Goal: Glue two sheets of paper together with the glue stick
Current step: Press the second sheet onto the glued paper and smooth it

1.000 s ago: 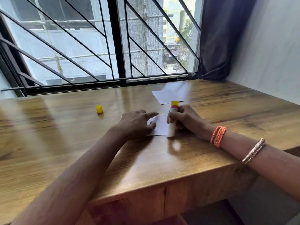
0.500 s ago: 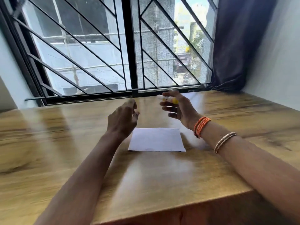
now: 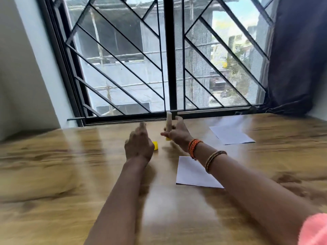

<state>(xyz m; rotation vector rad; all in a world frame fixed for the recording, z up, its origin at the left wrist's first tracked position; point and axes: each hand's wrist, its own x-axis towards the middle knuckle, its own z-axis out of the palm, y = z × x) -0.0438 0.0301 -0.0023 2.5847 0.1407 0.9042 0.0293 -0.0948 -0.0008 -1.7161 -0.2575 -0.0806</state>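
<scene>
Right grip (image 3: 177, 133): my fingers clamped on upright glue stick (image 3: 168, 121), frame centre.
Left grip (image 3: 138, 145): loosely apart, seemingly beside yellow cap (image 3: 155, 145).

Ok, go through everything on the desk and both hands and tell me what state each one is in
Glue stick: uncapped, upright, held in right hand.
Cap: off, on the desk beside left hand.
Left hand: holds nothing, over the desk.
Near sheet: flat, partly under right forearm.
Far sheet: flat, untouched.

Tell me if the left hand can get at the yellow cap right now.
Probably yes. The left hand hovers with loosely curled fingers, holding nothing, right beside the yellow cap on the table. Nothing lies between them; the right hand holds the glue stick off to the side.
</scene>
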